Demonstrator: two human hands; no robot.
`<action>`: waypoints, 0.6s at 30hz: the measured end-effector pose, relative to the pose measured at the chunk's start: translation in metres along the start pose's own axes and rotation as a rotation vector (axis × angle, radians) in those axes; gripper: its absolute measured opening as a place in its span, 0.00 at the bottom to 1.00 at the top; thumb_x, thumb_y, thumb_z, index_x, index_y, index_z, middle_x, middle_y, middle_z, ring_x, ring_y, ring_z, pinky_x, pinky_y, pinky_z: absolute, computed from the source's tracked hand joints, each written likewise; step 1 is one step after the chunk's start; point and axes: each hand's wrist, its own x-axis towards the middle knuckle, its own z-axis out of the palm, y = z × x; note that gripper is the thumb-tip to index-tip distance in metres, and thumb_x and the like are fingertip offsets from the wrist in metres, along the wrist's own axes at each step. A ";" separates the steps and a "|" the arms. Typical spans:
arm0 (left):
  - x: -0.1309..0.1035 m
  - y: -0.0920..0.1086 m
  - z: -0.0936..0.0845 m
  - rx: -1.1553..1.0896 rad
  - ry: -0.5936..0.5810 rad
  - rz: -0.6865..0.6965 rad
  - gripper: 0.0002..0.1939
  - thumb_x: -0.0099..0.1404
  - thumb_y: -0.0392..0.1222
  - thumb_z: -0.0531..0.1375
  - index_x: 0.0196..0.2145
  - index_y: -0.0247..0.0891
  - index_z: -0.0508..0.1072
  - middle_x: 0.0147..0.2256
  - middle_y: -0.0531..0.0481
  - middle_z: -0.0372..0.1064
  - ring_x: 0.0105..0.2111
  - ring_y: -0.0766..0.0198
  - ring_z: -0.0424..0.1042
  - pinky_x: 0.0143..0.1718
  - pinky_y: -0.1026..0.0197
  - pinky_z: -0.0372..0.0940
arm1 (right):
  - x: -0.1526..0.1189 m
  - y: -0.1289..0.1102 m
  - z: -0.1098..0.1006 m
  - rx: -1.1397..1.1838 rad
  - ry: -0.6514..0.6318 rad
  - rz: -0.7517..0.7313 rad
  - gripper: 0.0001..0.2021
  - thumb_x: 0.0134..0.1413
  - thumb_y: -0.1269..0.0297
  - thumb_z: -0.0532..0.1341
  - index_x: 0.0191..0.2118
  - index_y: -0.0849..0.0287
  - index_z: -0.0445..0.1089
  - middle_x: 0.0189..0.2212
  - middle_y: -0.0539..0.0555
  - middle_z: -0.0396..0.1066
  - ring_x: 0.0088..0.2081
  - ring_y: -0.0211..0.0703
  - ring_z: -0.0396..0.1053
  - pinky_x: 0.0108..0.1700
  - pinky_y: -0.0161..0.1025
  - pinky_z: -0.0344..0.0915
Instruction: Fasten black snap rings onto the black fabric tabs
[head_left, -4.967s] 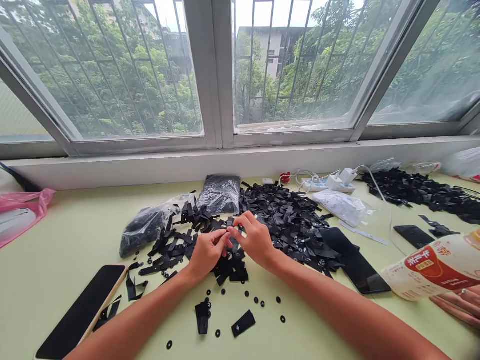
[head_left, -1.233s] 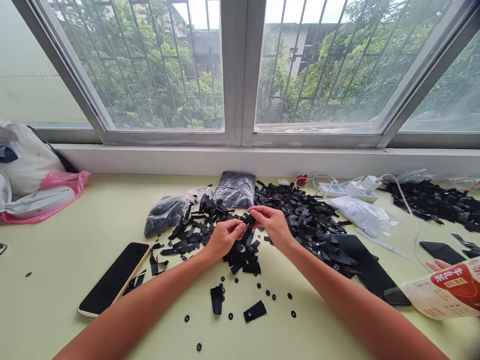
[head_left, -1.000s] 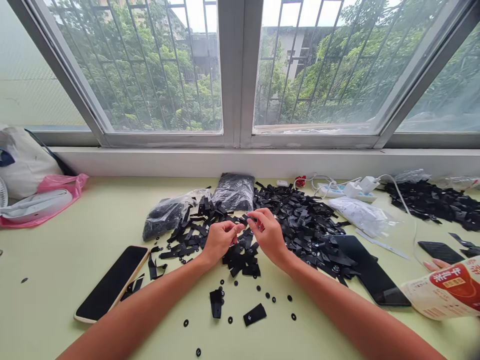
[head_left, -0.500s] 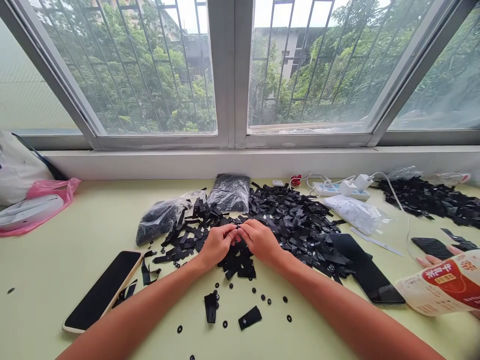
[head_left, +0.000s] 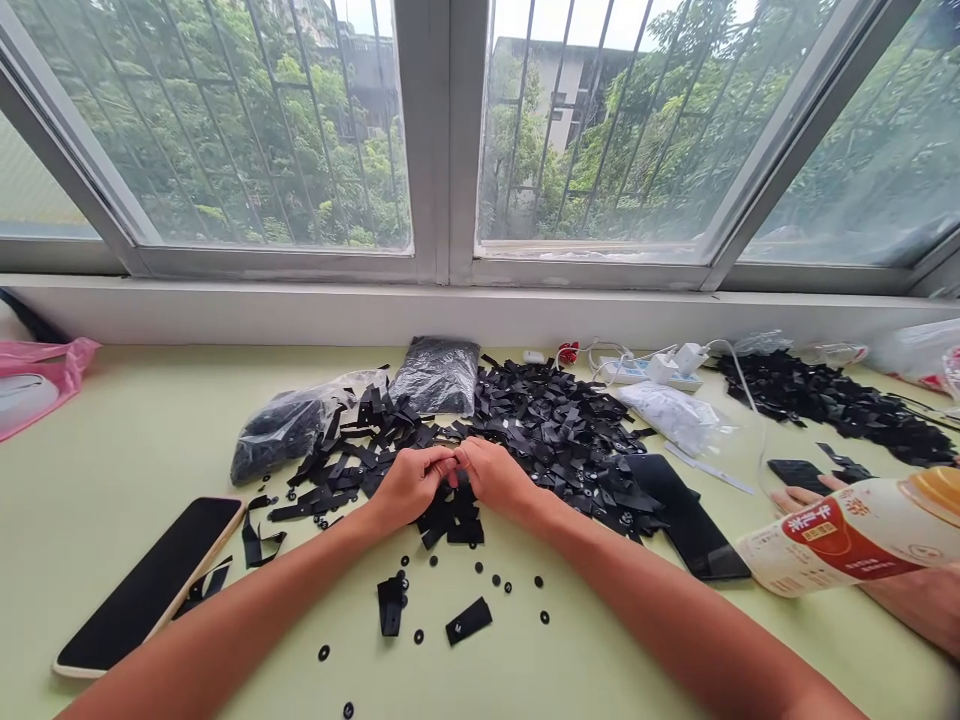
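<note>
My left hand [head_left: 412, 482] and my right hand [head_left: 495, 472] meet fingertip to fingertip over a small heap of black fabric tabs [head_left: 454, 522]. The fingers of both are pinched together; whatever lies between them is too small and hidden to name. Behind them spreads a large pile of black fabric tabs [head_left: 555, 420]. Nearer to me, two loose tabs rest on the table, one [head_left: 469, 621] showing a white mark, among several small black round discs [head_left: 418, 636].
A phone [head_left: 154, 585] lies left, a dark phone [head_left: 686, 520] right. Plastic bags [head_left: 436, 375] and a power strip [head_left: 645, 372] stand behind. At the right, another person's hand and arm [head_left: 919, 605] are beside a tilted bottle [head_left: 840, 535]. A second black pile [head_left: 825, 400] lies beyond.
The view has shifted to the right, so the table's things appear farther left. More of the bottle and the other person's arm shows. My hands remain together in a pinch.
</note>
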 end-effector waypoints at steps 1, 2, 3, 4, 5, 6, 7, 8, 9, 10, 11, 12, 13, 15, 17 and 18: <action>0.000 0.000 0.000 -0.003 0.004 -0.002 0.16 0.71 0.43 0.53 0.30 0.38 0.76 0.27 0.52 0.73 0.25 0.65 0.65 0.29 0.63 0.58 | 0.001 0.000 -0.001 0.069 0.009 0.012 0.20 0.72 0.67 0.46 0.30 0.58 0.69 0.28 0.51 0.68 0.32 0.38 0.64 0.39 0.36 0.61; 0.000 0.001 -0.001 -0.007 0.007 -0.005 0.16 0.71 0.43 0.53 0.30 0.37 0.76 0.26 0.52 0.73 0.25 0.65 0.65 0.30 0.63 0.58 | 0.001 -0.001 -0.002 0.131 0.016 0.021 0.21 0.73 0.66 0.46 0.30 0.58 0.70 0.28 0.51 0.69 0.32 0.38 0.65 0.39 0.35 0.61; 0.000 0.001 -0.001 -0.013 0.007 -0.008 0.17 0.72 0.43 0.53 0.29 0.37 0.76 0.26 0.52 0.73 0.25 0.66 0.65 0.30 0.63 0.58 | 0.001 -0.002 -0.003 0.185 0.022 0.031 0.22 0.73 0.65 0.45 0.30 0.58 0.70 0.29 0.50 0.70 0.32 0.38 0.65 0.40 0.35 0.61; 0.000 0.001 -0.001 -0.019 0.007 -0.010 0.17 0.72 0.43 0.53 0.29 0.37 0.75 0.26 0.52 0.73 0.25 0.66 0.65 0.30 0.63 0.58 | 0.002 -0.002 -0.004 0.231 0.027 0.039 0.23 0.73 0.64 0.45 0.30 0.58 0.70 0.29 0.50 0.70 0.31 0.38 0.66 0.39 0.36 0.61; 0.000 0.002 -0.002 -0.024 0.004 -0.012 0.17 0.72 0.43 0.53 0.29 0.37 0.75 0.26 0.52 0.73 0.25 0.66 0.65 0.30 0.63 0.58 | 0.002 -0.002 -0.005 0.269 0.030 0.045 0.23 0.74 0.62 0.45 0.30 0.58 0.71 0.28 0.50 0.71 0.31 0.38 0.66 0.39 0.36 0.61; 0.000 0.002 -0.002 -0.028 0.001 -0.012 0.17 0.72 0.44 0.53 0.29 0.37 0.75 0.26 0.52 0.72 0.26 0.66 0.65 0.31 0.63 0.58 | 0.002 -0.003 -0.005 0.300 0.031 0.052 0.24 0.74 0.61 0.45 0.29 0.58 0.71 0.28 0.51 0.71 0.30 0.38 0.66 0.38 0.36 0.61; -0.001 0.002 -0.003 -0.030 -0.004 -0.009 0.17 0.72 0.44 0.53 0.29 0.37 0.75 0.27 0.52 0.72 0.26 0.66 0.65 0.31 0.63 0.58 | 0.003 -0.002 -0.005 0.322 0.035 0.061 0.24 0.74 0.60 0.45 0.29 0.58 0.71 0.28 0.51 0.71 0.30 0.38 0.65 0.36 0.36 0.60; -0.001 0.002 -0.004 -0.029 -0.012 -0.005 0.17 0.72 0.44 0.53 0.29 0.36 0.74 0.27 0.52 0.72 0.27 0.65 0.65 0.32 0.63 0.58 | 0.003 -0.002 -0.005 0.334 0.041 0.070 0.24 0.73 0.59 0.45 0.29 0.58 0.71 0.27 0.51 0.71 0.29 0.38 0.65 0.35 0.36 0.60; -0.002 0.002 -0.005 -0.027 -0.022 -0.001 0.17 0.72 0.45 0.53 0.29 0.36 0.73 0.27 0.51 0.71 0.27 0.65 0.65 0.32 0.63 0.58 | 0.003 -0.002 -0.004 0.334 0.049 0.079 0.24 0.73 0.58 0.45 0.29 0.59 0.71 0.27 0.51 0.71 0.29 0.38 0.65 0.34 0.36 0.60; -0.003 0.002 -0.006 -0.022 -0.032 -0.002 0.18 0.72 0.46 0.53 0.29 0.36 0.73 0.27 0.52 0.70 0.27 0.65 0.64 0.31 0.63 0.58 | 0.003 -0.001 -0.004 0.327 0.058 0.086 0.24 0.73 0.58 0.46 0.29 0.59 0.70 0.27 0.51 0.70 0.28 0.38 0.65 0.34 0.36 0.60; -0.004 0.003 -0.007 -0.015 -0.038 -0.009 0.18 0.72 0.47 0.53 0.29 0.36 0.72 0.26 0.52 0.69 0.27 0.66 0.63 0.31 0.63 0.57 | 0.002 -0.001 -0.003 0.312 0.066 0.088 0.23 0.72 0.57 0.48 0.29 0.59 0.70 0.26 0.51 0.70 0.29 0.39 0.65 0.34 0.36 0.60; -0.006 0.003 -0.008 -0.006 -0.039 -0.021 0.17 0.72 0.47 0.53 0.30 0.35 0.72 0.26 0.53 0.67 0.26 0.66 0.62 0.30 0.63 0.57 | 0.002 -0.001 -0.002 0.296 0.075 0.085 0.22 0.72 0.57 0.49 0.29 0.58 0.71 0.26 0.52 0.70 0.29 0.40 0.66 0.35 0.37 0.61; -0.007 0.003 -0.009 0.005 -0.036 -0.036 0.17 0.72 0.48 0.52 0.31 0.36 0.71 0.26 0.54 0.66 0.26 0.66 0.61 0.29 0.63 0.56 | 0.002 -0.001 -0.002 0.282 0.085 0.076 0.20 0.71 0.56 0.51 0.31 0.58 0.72 0.28 0.52 0.71 0.30 0.40 0.67 0.35 0.37 0.62; -0.010 0.003 -0.009 0.033 -0.024 -0.052 0.16 0.73 0.47 0.51 0.32 0.36 0.70 0.26 0.54 0.64 0.26 0.66 0.60 0.30 0.63 0.56 | 0.000 -0.003 -0.002 0.271 0.115 0.053 0.16 0.70 0.57 0.52 0.39 0.58 0.75 0.35 0.55 0.74 0.33 0.42 0.69 0.37 0.38 0.64; -0.012 0.003 -0.008 0.065 -0.021 -0.038 0.15 0.73 0.47 0.51 0.33 0.36 0.70 0.26 0.54 0.64 0.27 0.66 0.61 0.31 0.62 0.57 | -0.002 -0.005 -0.003 0.272 0.136 0.047 0.15 0.69 0.59 0.53 0.50 0.56 0.73 0.45 0.57 0.74 0.36 0.42 0.71 0.40 0.38 0.67; -0.013 0.002 -0.007 0.078 -0.022 -0.023 0.15 0.73 0.46 0.51 0.34 0.37 0.70 0.27 0.54 0.66 0.27 0.65 0.61 0.31 0.62 0.57 | -0.003 -0.006 -0.003 0.268 0.127 0.045 0.15 0.69 0.59 0.53 0.54 0.55 0.71 0.49 0.57 0.73 0.37 0.42 0.72 0.41 0.39 0.68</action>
